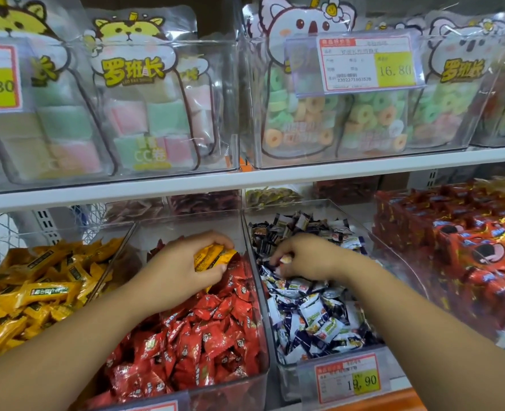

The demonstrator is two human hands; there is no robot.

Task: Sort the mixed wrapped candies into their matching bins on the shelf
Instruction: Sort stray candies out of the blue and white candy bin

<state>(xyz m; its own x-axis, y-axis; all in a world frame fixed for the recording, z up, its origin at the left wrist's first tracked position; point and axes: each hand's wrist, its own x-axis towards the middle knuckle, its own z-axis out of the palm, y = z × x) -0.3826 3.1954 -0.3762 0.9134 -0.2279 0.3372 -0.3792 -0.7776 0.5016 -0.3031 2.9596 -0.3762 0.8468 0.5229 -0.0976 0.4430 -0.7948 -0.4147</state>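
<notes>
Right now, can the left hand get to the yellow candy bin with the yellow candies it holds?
Probably yes. The left hand grips yellow candies over the red candy bin. The yellow candy bin sits beside it, open on top, and only the clear divider stands between.

I record a shop, sweets aisle: clear bins of loose wrapped candies, a price tag reading 16.80, a second tag reading 19.90, bagged sweets stocked on the white shelf above.

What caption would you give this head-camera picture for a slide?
Left hand grips yellow candies over the red-candy bin; right hand pinches a wrapped candy in the blue-and-white bin.
</notes>
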